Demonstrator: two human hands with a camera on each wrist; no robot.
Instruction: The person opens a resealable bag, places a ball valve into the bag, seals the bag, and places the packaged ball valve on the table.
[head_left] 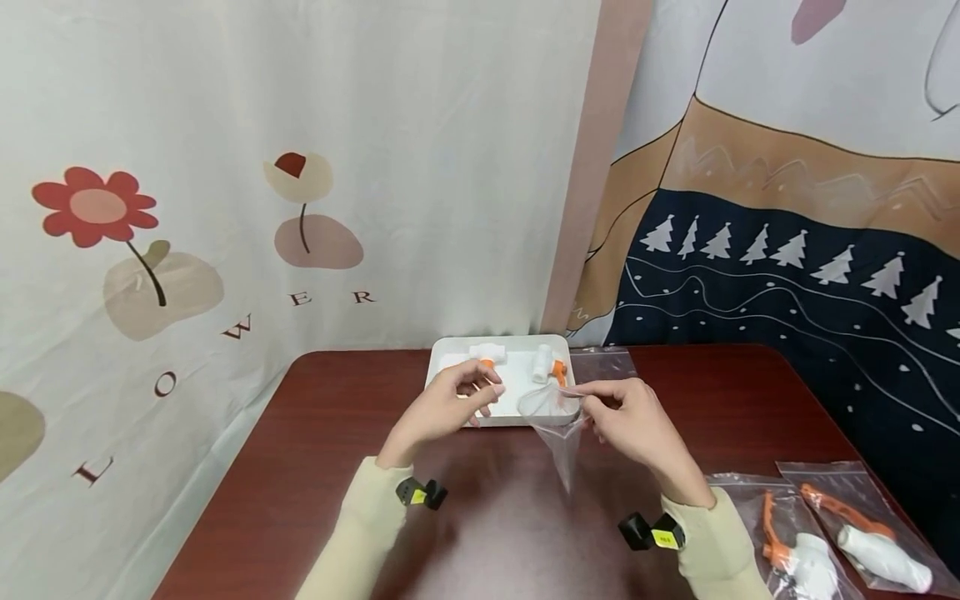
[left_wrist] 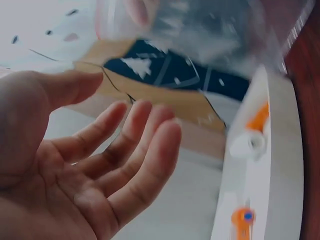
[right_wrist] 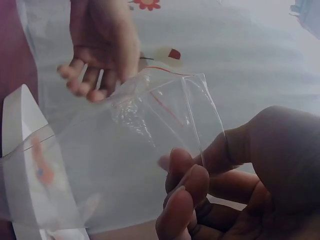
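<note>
My right hand (head_left: pixel 630 417) pinches the edge of a clear zip bag (head_left: pixel 558 437) between thumb and fingers. The bag hangs down in front of the tray, and its mouth looks parted; a red zip line shows in the right wrist view. To the left, my left hand (head_left: pixel 450 400) holds nothing, its fingers loosely bent, apart from the bag. Behind both hands is a white tray (head_left: pixel 441 352). In it lie two white plastic tap-like fittings with orange levers, one fitting (head_left: pixel 491 352) at the left and another fitting (head_left: pixel 541 367) at the right.
At the table's right front lie two clear zip bags, one holding a white and orange fitting (head_left: pixel 813 562), the other a similar fitting (head_left: pixel 885 557). A flat clear bag (head_left: pixel 609 361) lies right of the tray. Printed curtains (head_left: pixel 450 167) hang behind the dark red table (head_left: pixel 300 500).
</note>
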